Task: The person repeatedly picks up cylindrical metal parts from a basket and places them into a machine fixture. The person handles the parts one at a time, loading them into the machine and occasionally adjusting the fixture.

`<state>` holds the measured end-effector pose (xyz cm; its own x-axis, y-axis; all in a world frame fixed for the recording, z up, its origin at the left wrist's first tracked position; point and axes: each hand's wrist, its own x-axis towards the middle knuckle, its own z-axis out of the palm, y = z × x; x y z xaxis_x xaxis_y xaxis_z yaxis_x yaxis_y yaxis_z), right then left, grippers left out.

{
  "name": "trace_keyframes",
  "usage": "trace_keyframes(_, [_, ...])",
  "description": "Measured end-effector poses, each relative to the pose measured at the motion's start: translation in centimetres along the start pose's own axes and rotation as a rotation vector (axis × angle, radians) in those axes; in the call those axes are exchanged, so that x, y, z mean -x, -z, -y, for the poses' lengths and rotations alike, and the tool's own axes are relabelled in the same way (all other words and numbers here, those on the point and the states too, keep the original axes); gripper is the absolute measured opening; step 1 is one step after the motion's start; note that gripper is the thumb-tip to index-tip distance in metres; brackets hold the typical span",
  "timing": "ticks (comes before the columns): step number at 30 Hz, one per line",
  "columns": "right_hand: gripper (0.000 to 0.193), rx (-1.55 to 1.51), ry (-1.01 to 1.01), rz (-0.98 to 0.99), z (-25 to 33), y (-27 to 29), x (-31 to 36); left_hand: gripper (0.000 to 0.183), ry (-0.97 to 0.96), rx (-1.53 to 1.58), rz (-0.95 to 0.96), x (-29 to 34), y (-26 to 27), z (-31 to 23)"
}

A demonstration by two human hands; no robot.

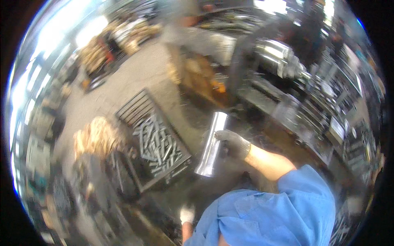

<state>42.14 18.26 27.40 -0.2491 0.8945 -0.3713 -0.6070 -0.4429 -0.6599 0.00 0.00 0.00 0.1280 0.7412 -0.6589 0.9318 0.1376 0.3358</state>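
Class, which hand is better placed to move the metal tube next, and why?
Probably the right: the right hand grips the tube, while the left hand is lower in view, apart from it.

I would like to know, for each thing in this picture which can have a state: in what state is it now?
Right hand: gloved, closed around a metal cylinder.
Metal cylinder: held, shiny, slanted in the picture.
Left hand: white-gloved, blurred; its grip cannot be told.
Crate: uncovered, partly filled.
Metal pieces: lying loose and jumbled in the crate.
Machine at right: blurred; running or stopped cannot be told.
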Motion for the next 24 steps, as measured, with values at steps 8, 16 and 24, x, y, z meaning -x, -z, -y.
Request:
trace_keyframes(8, [0.043, 0.672, -0.116, 0.471, 8.3, -4.8, 7.6, 0.057, 0.841, 0.507, -0.221, 27.5, -15.8, -16.5])
trace_keyframes(16, [0.05, 1.422, 0.11, 1.171, 16.5, -15.7, 27.7, 0.051, 1.082, 0.467, -0.159, 57.4, -35.6, -46.0])
trace_keyframes(24, [0.062, 1.132, 0.324, 1.579, 6.9, -15.7, 14.7, 0.053, 1.763, 1.0, -0.896, 58.0, -24.6, -54.3])
